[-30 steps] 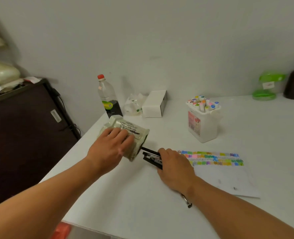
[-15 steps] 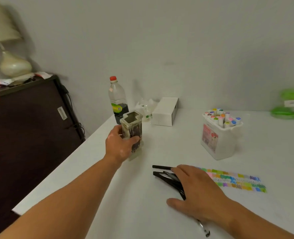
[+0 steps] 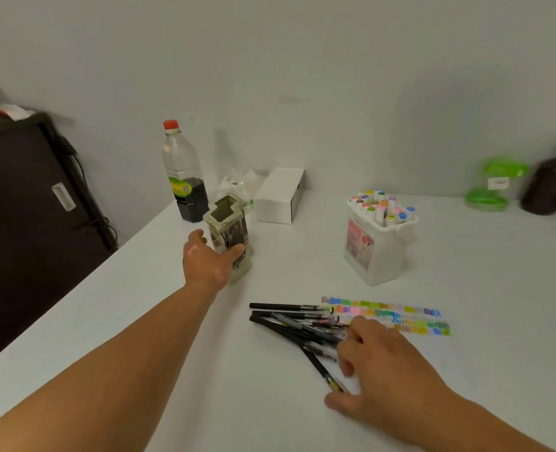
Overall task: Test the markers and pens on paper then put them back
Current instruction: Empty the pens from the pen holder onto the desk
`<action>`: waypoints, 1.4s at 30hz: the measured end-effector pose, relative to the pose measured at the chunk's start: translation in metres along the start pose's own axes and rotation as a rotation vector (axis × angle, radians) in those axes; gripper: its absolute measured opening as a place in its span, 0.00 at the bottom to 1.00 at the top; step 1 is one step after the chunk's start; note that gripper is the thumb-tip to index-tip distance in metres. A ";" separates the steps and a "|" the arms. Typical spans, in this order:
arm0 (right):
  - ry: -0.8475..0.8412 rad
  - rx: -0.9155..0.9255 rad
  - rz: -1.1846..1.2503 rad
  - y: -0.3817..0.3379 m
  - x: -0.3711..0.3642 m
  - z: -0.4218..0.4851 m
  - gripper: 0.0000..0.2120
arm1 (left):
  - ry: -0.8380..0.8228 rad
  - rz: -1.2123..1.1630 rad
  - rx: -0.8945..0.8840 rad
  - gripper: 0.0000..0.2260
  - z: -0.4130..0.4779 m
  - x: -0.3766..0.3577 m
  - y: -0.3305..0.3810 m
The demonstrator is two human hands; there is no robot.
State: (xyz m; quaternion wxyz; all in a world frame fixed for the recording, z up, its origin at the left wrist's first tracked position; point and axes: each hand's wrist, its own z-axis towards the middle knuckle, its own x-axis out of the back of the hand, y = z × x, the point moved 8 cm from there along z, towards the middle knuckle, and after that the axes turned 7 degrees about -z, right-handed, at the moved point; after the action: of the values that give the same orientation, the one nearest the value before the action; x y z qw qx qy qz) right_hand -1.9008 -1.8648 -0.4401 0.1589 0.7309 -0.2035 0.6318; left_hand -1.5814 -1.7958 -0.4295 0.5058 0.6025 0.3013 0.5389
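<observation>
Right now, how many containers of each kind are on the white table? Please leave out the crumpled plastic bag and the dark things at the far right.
Red-capped bottle: 1
White box: 1
Pen holder, gripped by the left hand: 1
White marker tub: 1
Green-lidded container: 1
Total: 5

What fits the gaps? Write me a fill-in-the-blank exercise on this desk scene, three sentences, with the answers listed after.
The left hand grips the beige square pen holder, while the right hand rests its fingers on a pile of ____ pens.
The clear plastic bottle of dark liquid has a ____ cap.
The white plastic tub holds pastel-capped ____.
Missing words: black; red; markers.
</observation>
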 end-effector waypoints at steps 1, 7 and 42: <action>0.027 0.005 0.003 0.002 0.001 0.002 0.20 | 0.057 0.037 0.037 0.33 -0.011 0.006 0.000; 0.152 0.023 0.102 0.015 0.007 0.022 0.19 | -0.364 0.353 -0.787 0.28 -0.148 -0.025 0.035; 0.312 -0.306 0.311 0.189 0.000 -0.003 0.08 | -0.669 -0.338 -0.253 0.48 -0.112 -0.239 0.094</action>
State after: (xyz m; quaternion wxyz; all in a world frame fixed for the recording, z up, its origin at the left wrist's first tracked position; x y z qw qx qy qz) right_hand -1.9973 -2.0276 -0.4446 0.1980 0.5522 -0.3796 0.7154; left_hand -1.7625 -2.0097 -0.4348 0.7278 0.6196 0.1462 0.2549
